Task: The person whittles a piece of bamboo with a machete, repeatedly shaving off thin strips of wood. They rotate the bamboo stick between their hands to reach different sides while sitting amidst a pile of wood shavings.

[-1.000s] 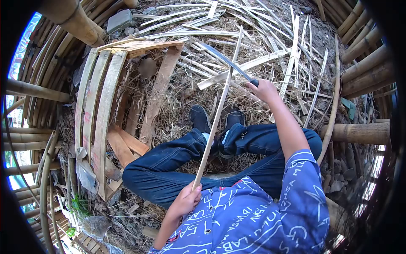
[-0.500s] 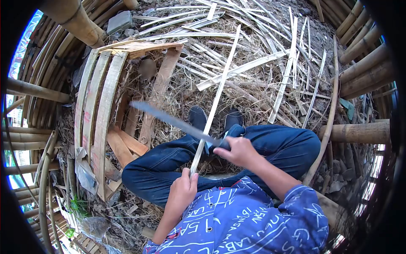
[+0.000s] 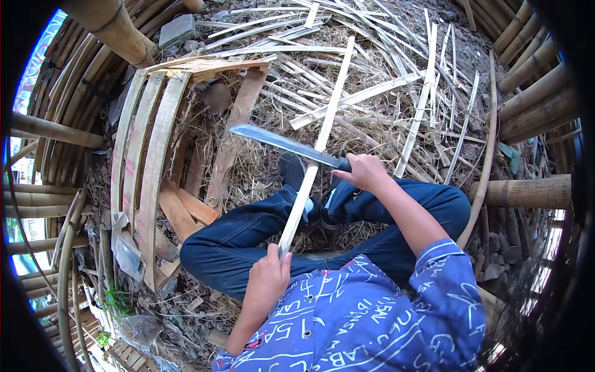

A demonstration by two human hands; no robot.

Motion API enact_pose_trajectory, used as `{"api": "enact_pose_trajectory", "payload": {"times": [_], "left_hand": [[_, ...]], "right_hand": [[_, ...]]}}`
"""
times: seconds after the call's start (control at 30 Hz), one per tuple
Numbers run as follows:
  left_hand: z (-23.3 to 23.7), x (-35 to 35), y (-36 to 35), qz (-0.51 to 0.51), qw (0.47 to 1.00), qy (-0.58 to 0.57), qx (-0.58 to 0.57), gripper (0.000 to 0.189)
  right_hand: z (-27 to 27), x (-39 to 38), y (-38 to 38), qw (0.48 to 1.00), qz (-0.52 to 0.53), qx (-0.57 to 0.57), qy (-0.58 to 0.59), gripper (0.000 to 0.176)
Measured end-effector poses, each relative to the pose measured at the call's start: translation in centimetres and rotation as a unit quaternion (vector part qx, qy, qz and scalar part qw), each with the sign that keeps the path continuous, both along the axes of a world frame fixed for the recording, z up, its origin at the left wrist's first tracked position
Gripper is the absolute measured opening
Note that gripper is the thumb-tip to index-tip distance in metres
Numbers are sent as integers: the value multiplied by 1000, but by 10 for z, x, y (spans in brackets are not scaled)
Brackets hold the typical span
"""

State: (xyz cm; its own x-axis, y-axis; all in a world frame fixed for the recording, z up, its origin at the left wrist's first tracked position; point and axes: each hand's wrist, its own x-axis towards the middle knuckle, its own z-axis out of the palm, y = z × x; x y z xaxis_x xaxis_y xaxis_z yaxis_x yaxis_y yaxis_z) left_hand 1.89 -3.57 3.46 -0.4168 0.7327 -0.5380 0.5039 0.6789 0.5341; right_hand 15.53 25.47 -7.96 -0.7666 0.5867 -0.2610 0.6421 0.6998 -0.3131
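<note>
My left hand [image 3: 268, 271] is closed around the near end of a long pale bamboo strip [image 3: 300, 209], close to my lap. The strip runs forward between my knees, its far end over the litter on the ground. In my right hand [image 3: 365, 172] is the dark handle of a machete [image 3: 279, 142]. Its long grey blade points left and lies across the strip, overlapping it about midway along its length. My legs in dark blue trousers [image 3: 229, 251] are folded on either side of the strip.
A slatted wooden crate [image 3: 162, 142] lies tipped on my left. Ahead, many split bamboo strips [image 3: 427, 93] are scattered over dry shavings. Thick bamboo poles [image 3: 527, 193] stand at the right, with more at the left. A grey block [image 3: 176, 32] sits at the far left.
The machete has moved forward along the strip, away from my body, carried by my right hand. My left hand and the strip have barely shifted.
</note>
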Motion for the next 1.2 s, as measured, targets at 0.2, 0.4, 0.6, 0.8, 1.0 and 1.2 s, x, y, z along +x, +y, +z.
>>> {"api": "enact_pose_trajectory", "payload": {"times": [0.2, 0.4, 0.6, 0.8, 1.0, 1.2], "left_hand": [[3, 1, -4, 6, 1000, -13, 2, 25], [-1, -4, -7, -6, 1000, 11, 7, 28], [13, -1, -36, 55, 997, -52, -10, 27], [2, -2, -19, 87, 990, -107, -1, 29], [-22, -10, 0, 119, 969, -216, 30, 29], [-36, -3, 9, 70, 983, -158, 57, 41]], "right_hand": [[-27, -7, 32, 997, -69, 12, 16, 65], [-23, -16, 66, 993, -101, 57, -7, 66], [-73, 17, 134, 942, -335, -4, 6, 66], [-19, 30, 79, 963, -262, -43, 36, 63], [54, 6, -41, 954, -168, -201, 146, 52], [75, 7, -124, 968, -33, -225, 110, 49]]}}
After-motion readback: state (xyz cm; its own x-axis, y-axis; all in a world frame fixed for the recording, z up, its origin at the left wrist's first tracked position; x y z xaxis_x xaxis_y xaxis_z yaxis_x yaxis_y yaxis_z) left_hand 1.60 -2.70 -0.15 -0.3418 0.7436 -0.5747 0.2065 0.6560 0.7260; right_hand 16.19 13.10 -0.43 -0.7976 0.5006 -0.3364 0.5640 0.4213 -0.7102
